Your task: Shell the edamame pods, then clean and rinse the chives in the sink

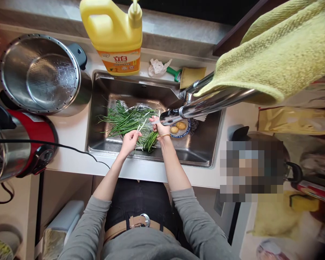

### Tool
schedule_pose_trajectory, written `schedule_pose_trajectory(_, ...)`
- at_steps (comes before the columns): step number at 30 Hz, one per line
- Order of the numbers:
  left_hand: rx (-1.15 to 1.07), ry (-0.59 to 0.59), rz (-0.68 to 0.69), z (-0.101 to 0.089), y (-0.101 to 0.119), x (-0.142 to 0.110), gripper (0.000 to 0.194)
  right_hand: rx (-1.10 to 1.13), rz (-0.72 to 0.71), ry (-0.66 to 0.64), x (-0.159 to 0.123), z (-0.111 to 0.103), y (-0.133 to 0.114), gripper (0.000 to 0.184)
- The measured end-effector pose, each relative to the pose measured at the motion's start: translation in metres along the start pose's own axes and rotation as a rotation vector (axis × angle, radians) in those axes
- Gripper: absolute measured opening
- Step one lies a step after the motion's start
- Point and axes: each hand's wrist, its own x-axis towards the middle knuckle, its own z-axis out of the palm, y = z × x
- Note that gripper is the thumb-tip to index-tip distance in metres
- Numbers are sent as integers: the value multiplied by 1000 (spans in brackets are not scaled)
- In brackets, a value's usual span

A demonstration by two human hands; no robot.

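Observation:
Both of my hands are over the steel sink [202, 151]. My left hand [130, 141] is closed on the pale ends of a few green chive stalks [143, 126]. My right hand [160, 127], a gold bangle on its wrist, is closed round a small bunch of chives [150, 140] that hangs down between the hands. A larger heap of chives [121, 121] lies in a metal colander in the sink's left half. The tap spout [173, 115] ends right beside my right hand.
A blue-rimmed bowl with two potatoes [180, 128] sits in the sink to the right. A yellow detergent jug [116, 32], a brush [189, 76] and crumpled paper stand behind the sink. A steel strainer pot [40, 72] and a red appliance [21, 144] are on the left counter. A yellow towel [281, 54] drapes the tap.

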Motion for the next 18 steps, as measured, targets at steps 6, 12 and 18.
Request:
schedule_pose_trajectory(6, 245, 77, 122, 4, 8, 6, 36, 14, 95, -109, -26, 8, -5, 31)
schedule_pose_trajectory(12, 380, 65, 178, 7, 13, 0, 31, 53, 56, -3, -20, 8, -5, 28)
schedule_pose_trajectory(18, 358, 62, 138, 8, 10, 4, 33, -35, 128, -79, -24, 6, -8, 27)
